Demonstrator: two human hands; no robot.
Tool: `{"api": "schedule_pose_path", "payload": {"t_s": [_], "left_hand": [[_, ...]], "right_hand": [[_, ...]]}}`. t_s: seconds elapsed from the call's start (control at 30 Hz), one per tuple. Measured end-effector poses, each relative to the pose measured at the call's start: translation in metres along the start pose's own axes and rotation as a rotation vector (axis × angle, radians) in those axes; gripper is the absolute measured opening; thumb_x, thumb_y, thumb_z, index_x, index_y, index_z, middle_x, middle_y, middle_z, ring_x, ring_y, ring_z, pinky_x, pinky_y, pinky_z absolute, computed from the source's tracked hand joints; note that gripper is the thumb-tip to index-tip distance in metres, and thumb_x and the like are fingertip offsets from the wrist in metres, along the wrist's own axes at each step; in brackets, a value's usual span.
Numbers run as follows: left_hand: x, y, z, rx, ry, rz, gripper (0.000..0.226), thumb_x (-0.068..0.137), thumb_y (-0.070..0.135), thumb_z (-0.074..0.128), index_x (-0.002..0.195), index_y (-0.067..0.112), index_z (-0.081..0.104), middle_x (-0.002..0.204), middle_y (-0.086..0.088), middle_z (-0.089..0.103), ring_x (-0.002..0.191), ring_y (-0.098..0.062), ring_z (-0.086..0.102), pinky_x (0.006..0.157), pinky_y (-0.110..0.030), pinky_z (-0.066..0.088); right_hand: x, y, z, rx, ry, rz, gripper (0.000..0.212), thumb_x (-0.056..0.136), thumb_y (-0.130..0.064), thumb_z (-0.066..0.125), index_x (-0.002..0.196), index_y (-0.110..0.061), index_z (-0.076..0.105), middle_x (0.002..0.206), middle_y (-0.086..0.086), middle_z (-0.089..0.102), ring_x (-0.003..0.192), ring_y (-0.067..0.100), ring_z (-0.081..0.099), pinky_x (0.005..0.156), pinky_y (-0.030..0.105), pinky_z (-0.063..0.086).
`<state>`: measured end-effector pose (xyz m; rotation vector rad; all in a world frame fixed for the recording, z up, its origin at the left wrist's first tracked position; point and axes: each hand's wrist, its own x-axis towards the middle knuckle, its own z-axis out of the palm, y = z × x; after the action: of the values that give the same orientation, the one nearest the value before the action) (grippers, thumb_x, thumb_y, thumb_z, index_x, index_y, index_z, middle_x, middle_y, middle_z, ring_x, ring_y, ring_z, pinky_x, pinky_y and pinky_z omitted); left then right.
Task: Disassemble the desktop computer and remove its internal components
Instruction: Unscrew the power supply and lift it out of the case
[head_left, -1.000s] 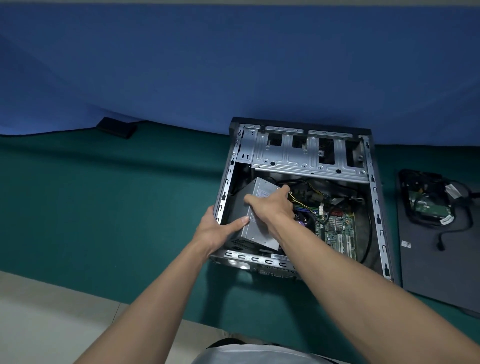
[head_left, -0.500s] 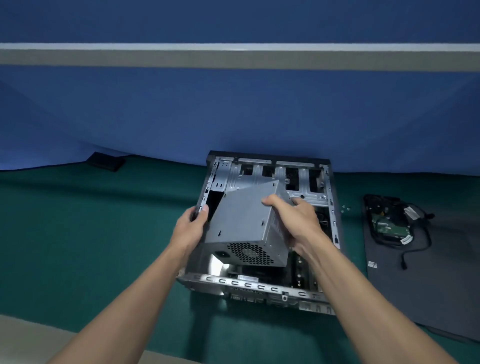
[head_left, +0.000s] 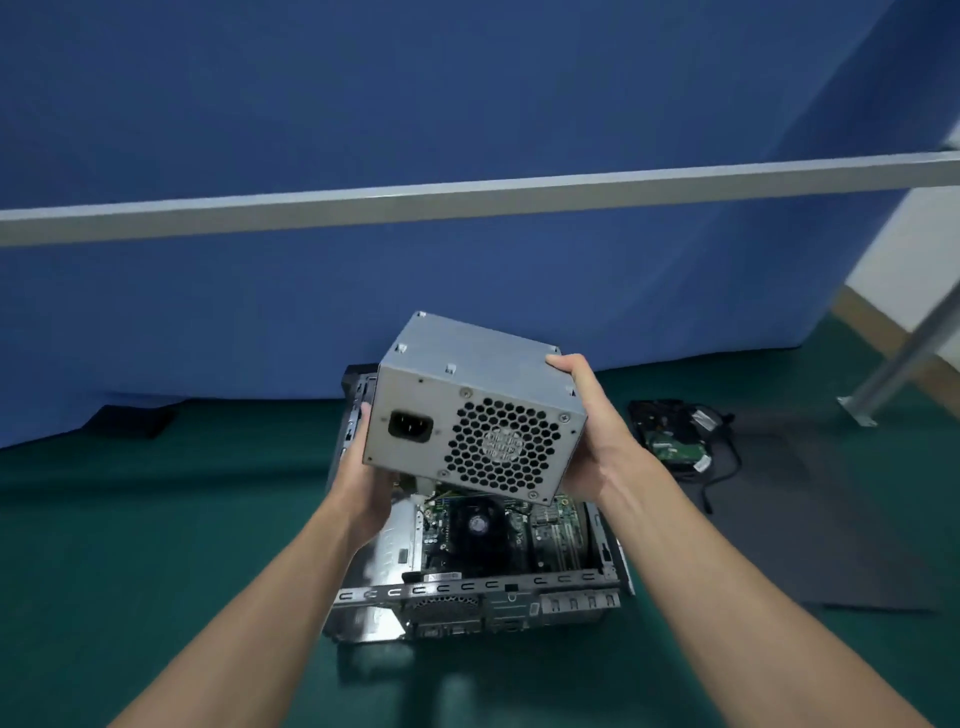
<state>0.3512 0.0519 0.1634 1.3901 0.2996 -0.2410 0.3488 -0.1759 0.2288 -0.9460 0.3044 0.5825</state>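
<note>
Above the open case (head_left: 467, 590) | power supply (head_left: 467, 400) held tilted, fan grille facing the camera | left hand (head_left: 363, 488) grips its left side, right hand (head_left: 597, 436) curls round its right edge | risk: smooth metal could slip, dropping the box onto the motherboard (head_left: 556, 535) below

- Blue cloth (head_left: 467, 104) hangs as a backdrop across the far side, its hem meeting the green surface
- Grey rail (head_left: 467, 200) runs across the cloth, rising slightly toward the right
- Green felt (head_left: 156, 519) covers the surface below
- Slanted metal post (head_left: 904, 356) at right, its foot bracket (head_left: 857, 413) on the felt
- White wall (head_left: 924, 249) beyond the cloth's right edge, with a tan strip (head_left: 867, 325) along its base
- Small black block (head_left: 130, 418) at left, by the hem
- Light is soft and even
</note>
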Motion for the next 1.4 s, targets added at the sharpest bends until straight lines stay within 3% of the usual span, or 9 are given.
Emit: {"api": "schedule_pose_path", "payload": {"t_s": [0.13,0.27,0.47,0.6,0.83,1.0,1.1,1.23,1.4], "left_hand": [[-0.004,0.012,0.014,-0.023,-0.060,-0.001,0.057,0.101,0.058,0.020,0.106,0.024,0.066,0.115,-0.010,0.066,0.105,-0.020,0.058,0.107,-0.067,0.023],[-0.008,0.023,0.035,0.004,-0.098,0.009,0.066,0.097,0.068,0.022,0.137,0.025,0.051,0.132,-0.004,0.061,0.138,-0.033,0.037,0.112,-0.068,0.009],[-0.025,0.034,0.059,-0.061,-0.350,0.005,0.089,0.082,0.084,0.009,0.128,0.027,0.058,0.119,-0.008,0.069,0.114,-0.024,0.064,0.114,-0.063,0.018],[-0.033,0.050,0.083,-0.132,-0.427,-0.124,0.103,0.070,0.094,0.022,0.129,0.019,0.059,0.123,-0.014,0.066,0.112,-0.033,0.064,0.106,-0.058,0.038],[-0.031,0.042,0.162,0.250,-0.462,-0.124,0.067,0.069,0.084,0.049,0.104,0.032,0.073,0.112,-0.006,0.072,0.099,-0.027,0.070,0.068,-0.033,0.057],[-0.015,0.019,0.228,0.406,-0.359,-0.179,0.071,0.054,0.075,0.069,0.094,0.016,0.074,0.096,-0.013,0.074,0.081,-0.028,0.072,0.068,-0.042,0.060],[-0.007,-0.001,0.269,0.473,-0.156,-0.127,0.077,0.049,0.070,0.067,0.098,0.010,0.063,0.089,-0.011,0.075,0.076,-0.027,0.071,0.079,-0.046,0.055],[-0.001,-0.019,0.317,0.689,0.062,0.020,0.075,0.042,0.071,0.064,0.100,0.026,0.049,0.095,0.007,0.065,0.083,-0.012,0.064,0.061,-0.030,0.050],[0.005,-0.041,0.373,1.246,-0.031,0.467,0.083,0.045,0.071,0.064,0.107,0.024,0.034,0.094,0.009,0.055,0.085,-0.022,0.056,0.075,-0.033,0.038]], "right_hand": [[-0.021,0.004,0.002,0.115,-0.164,-0.059,0.042,0.074,-0.059,0.058,0.080,-0.018,0.066,0.084,0.006,0.066,0.069,0.024,0.062,0.072,0.041,0.052],[-0.034,0.014,-0.001,0.197,-0.290,-0.189,0.039,0.083,-0.054,0.051,0.079,-0.020,0.068,0.085,0.002,0.067,0.073,0.021,0.063,0.073,0.039,0.052],[-0.044,0.020,-0.023,0.321,-0.177,-0.312,0.029,0.080,-0.048,0.055,0.073,-0.021,0.063,0.078,-0.001,0.062,0.066,0.021,0.059,0.066,0.036,0.050],[-0.048,0.021,-0.053,0.374,-0.098,-0.344,0.037,0.078,-0.053,0.058,0.092,-0.021,0.069,0.088,0.005,0.066,0.074,0.026,0.062,0.074,0.041,0.049],[-0.051,0.006,-0.130,0.400,-0.129,-0.314,0.059,0.075,-0.050,0.062,0.123,-0.014,0.064,0.120,0.019,0.063,0.100,0.037,0.060,0.089,0.051,0.045],[-0.054,-0.005,-0.205,0.389,-0.063,-0.253,0.056,0.075,-0.051,0.064,0.116,-0.012,0.069,0.113,0.020,0.066,0.089,0.036,0.066,0.080,0.048,0.052],[-0.054,-0.018,-0.245,0.271,0.086,-0.144,0.060,0.074,-0.055,0.069,0.118,-0.014,0.068,0.118,0.017,0.066,0.101,0.037,0.064,0.094,0.052,0.046],[-0.048,-0.048,-0.280,-0.086,0.378,-0.131,0.043,0.089,-0.051,0.059,0.116,-0.019,0.067,0.116,0.003,0.069,0.108,0.026,0.063,0.100,0.048,0.046],[-0.039,-0.091,-0.309,-0.016,0.475,0.045,0.054,0.074,-0.074,0.058,0.080,-0.022,0.070,0.089,0.002,0.070,0.082,0.023,0.064,0.076,0.034,0.048]]}}
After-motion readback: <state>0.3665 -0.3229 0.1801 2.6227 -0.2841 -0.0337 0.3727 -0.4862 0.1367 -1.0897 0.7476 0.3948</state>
